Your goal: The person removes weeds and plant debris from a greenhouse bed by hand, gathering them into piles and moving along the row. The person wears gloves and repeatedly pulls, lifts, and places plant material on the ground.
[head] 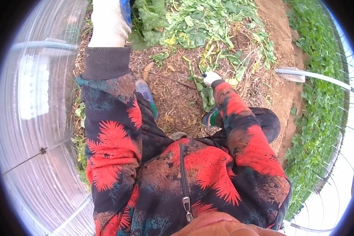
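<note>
My left hand (113, 20), in a white and blue work glove, reaches far forward at the top left. Its fingers are cut off by the picture's edge, beside large green leaves (153, 20). My right hand (211, 79), gloved in white with blue at the fingers, is closed around a green plant stem (197, 77) low over the ground, with limp leaves (207, 96) hanging just below it. A sickle lies on the dry straw between my feet, its curved blade (147, 70) near my left shoe and its dark handle (187, 85) pointing towards my right hand.
A heap of cut leaves and stalks (194, 23) covers the ground ahead. Clear plastic sheeting (41, 124) rises at the left. To the right run a bare soil strip (278, 38), a metal hoop pipe (315, 75) and a dense row of green plants (315, 118).
</note>
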`<state>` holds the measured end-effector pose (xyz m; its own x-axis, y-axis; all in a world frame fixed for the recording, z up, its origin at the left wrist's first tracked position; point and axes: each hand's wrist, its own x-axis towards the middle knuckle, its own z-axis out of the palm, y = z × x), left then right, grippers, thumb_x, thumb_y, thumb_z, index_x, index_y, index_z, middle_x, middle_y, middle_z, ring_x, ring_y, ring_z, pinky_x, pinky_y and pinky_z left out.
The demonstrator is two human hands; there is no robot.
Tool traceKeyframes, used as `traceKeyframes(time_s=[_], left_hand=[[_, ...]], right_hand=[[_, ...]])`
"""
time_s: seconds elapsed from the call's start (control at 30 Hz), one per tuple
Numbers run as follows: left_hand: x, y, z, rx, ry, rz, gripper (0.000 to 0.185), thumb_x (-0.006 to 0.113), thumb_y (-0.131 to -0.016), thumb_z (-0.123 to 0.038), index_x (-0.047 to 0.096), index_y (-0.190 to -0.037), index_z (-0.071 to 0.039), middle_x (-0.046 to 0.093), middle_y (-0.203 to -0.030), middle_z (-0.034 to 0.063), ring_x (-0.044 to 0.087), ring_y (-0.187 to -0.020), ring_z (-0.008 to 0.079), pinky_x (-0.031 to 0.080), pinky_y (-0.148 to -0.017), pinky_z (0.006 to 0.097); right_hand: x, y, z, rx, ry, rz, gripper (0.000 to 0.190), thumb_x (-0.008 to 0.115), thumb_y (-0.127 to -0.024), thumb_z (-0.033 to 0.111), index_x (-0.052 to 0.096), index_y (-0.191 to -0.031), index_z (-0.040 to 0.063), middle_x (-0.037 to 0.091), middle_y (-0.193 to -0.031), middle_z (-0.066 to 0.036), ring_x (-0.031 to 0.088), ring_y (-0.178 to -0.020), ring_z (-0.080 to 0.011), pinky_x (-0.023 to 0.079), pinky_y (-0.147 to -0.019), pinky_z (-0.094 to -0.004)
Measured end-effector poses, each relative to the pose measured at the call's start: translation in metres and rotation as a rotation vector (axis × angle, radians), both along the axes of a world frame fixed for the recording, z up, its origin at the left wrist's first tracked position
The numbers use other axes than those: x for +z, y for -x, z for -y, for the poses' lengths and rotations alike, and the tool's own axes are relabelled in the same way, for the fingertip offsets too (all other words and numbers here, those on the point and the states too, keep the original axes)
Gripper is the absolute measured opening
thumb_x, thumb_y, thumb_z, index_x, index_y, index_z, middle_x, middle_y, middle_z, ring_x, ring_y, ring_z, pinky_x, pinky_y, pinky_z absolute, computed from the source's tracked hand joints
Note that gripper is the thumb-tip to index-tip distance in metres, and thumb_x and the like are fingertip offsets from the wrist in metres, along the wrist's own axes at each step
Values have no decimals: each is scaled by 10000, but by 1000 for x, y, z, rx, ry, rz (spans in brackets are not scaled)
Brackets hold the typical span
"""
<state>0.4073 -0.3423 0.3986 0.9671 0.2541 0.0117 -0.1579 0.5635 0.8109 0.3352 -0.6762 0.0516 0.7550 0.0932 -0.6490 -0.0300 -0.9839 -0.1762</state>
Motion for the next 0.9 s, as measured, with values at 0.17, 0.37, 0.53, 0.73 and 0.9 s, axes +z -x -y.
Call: traceKeyframes(time_s=[0.17,0.37,0.53,0.73,0.9], left_hand=[[-34,-26,-9,-274,52,25,234,560,-907,-149,601,-1086,-4,632,-799,72,604,-670,200,506,-572,332],[-48,-16,6,-369,-208,-99,341,604,-891,-179,602,-1195,-26,625,-1178,67,606,-1023,182,541,-862,323],[-62,-4,33,-563,-184,-153,338,618,-879,-132,589,-1155,60,663,-1066,121,652,-845,192,553,-712,271],[-73,-1,57,-989,98,-165,309,655,-870,-252,564,-1035,-7,574,-1113,110,578,-1070,241,505,-906,370],[-81,-7,72,-1034,395,-212,159,596,-896,-215,585,-992,-88,583,-1021,63,605,-979,217,514,-888,376]], right_hand=[[68,-76,40,-201,-398,7,215,604,-838,218,653,-980,63,678,-815,-117,659,-702,-241,533,-619,-367],[216,-80,31,-678,-1090,-43,361,547,-921,147,431,-1243,35,611,-1118,-139,648,-887,-255,567,-776,-404],[253,-53,12,-668,-1672,403,526,623,-876,165,371,-1276,-66,570,-1154,-210,640,-984,-308,530,-893,-421],[295,-24,-28,-428,-1674,573,457,630,-853,145,451,-1231,-40,559,-1143,-91,573,-1006,-169,442,-898,-274],[316,9,-40,-78,-1445,596,309,611,-803,127,585,-1081,-5,576,-1173,-118,549,-1067,-218,421,-938,-347]])
